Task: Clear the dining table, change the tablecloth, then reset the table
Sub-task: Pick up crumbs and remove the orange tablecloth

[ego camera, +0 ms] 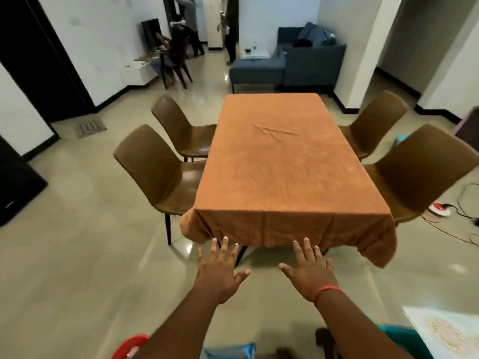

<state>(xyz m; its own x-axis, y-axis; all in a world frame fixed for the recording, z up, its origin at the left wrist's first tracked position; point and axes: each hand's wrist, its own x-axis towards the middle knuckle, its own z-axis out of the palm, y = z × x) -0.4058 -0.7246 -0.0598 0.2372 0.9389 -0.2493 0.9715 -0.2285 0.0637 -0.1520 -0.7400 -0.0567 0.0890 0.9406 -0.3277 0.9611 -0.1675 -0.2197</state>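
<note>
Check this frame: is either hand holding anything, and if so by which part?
Nothing is held. The left hand and right hand are both spread open, short of the orange tablecloth.

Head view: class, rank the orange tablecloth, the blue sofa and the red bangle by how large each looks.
1. Orange tablecloth, largest.
2. Blue sofa, though it stands farther off, so it looks smaller than it is.
3. Red bangle on the right wrist, smallest.
</note>
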